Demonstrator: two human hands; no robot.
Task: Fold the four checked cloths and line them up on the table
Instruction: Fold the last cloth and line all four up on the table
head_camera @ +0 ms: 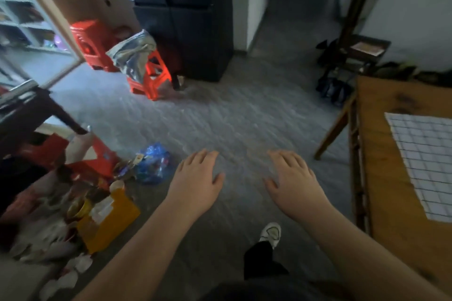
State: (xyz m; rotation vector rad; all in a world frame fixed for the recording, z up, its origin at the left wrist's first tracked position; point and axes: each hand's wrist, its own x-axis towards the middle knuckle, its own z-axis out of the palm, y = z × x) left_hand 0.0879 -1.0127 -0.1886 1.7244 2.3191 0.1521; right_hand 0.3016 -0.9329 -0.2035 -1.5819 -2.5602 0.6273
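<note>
Cloth (425,161), white checked: flat on table (384,178); likely light, limp; pinch corners. Left hand (195,183), right hand (293,183): spread, empty.

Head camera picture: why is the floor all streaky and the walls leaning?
In the head view, motion blur streaks the floor and smears the clutter at left; the wide lens slants the door frame and the table; the light is dim; the left hand, right hand and checked cloth look sharper.
</note>
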